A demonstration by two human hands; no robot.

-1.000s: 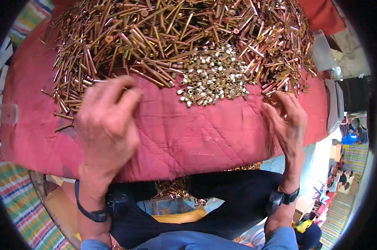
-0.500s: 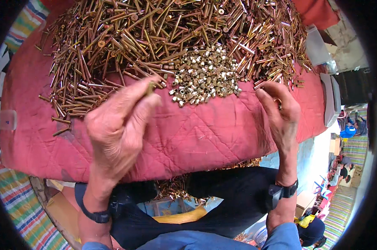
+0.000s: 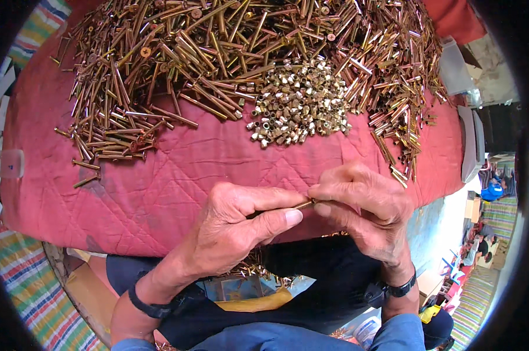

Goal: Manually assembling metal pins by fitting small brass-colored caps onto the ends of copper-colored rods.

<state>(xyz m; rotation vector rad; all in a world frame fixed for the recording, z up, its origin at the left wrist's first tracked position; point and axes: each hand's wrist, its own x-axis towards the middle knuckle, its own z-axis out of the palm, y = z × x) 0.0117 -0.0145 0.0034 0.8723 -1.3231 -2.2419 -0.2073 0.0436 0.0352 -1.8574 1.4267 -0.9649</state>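
Note:
My left hand point(image 3: 232, 228) pinches a thin brass-coloured bolt point(image 3: 303, 205) between thumb and forefinger, lying nearly level above the near edge of the red cloth. Its tip meets my right hand point(image 3: 369, 205), whose thumb and fingertips close around that end. Whatever small piece they hold there is hidden. Beyond my hands lies a heap of small cone nuts point(image 3: 299, 102). A large pile of long bolts point(image 3: 176, 58) with flat cross-slotted heads spreads behind and left of it. Shorter tube-like sleeves point(image 3: 393, 99) lie on the right.
The quilted red cloth point(image 3: 159, 216) covers the work surface. Clear plastic containers stand at the left edge point(image 3: 10, 164) and far right point(image 3: 454, 67). More metal parts point(image 3: 255, 263) lie below, between my legs. Other people point(image 3: 437, 324) are off to the right.
Both hands have come back from the piles and together in front of me; the left moved right and the right moved nearer. Several sleeves at the right now trail toward the near edge.

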